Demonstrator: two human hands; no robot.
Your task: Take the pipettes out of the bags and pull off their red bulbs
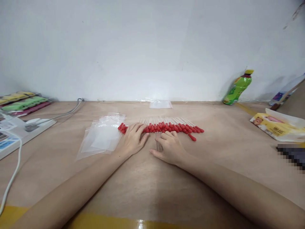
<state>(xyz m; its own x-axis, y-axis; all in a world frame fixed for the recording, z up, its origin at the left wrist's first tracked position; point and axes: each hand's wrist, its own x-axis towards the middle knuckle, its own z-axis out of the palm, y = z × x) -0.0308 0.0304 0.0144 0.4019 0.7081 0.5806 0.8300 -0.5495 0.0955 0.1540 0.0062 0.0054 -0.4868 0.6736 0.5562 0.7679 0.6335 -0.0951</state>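
**Two bare hands are lining up red-bulbed droppers on a brown tabletop**

A person's forearms are reaching in from the bottom corners toward a dense row of droppers (164, 127) across the middle of the table (133, 197). Their red bulbs are crowding together, and most of the thin, pale stems are pointing toward the white wall (152, 51). One loose red bulb (192, 137) is lying just in front of the row's right part.

The left hand (134, 136) is lying palm down over the row's left part, fingers bent across the bulbs, thumb apart. The right hand (170, 146) is curling over a small bundle of clear stems (159, 140) running toward the person. Whether either hand is gripping or merely touching, one cannot tell.

Clear plastic bags (105, 133) are lying left of the row, beside the left hand.

The step in hand seems to be gathering and straightening; the next move probably calls for light, level pressure, keeping the slender stems parallel.
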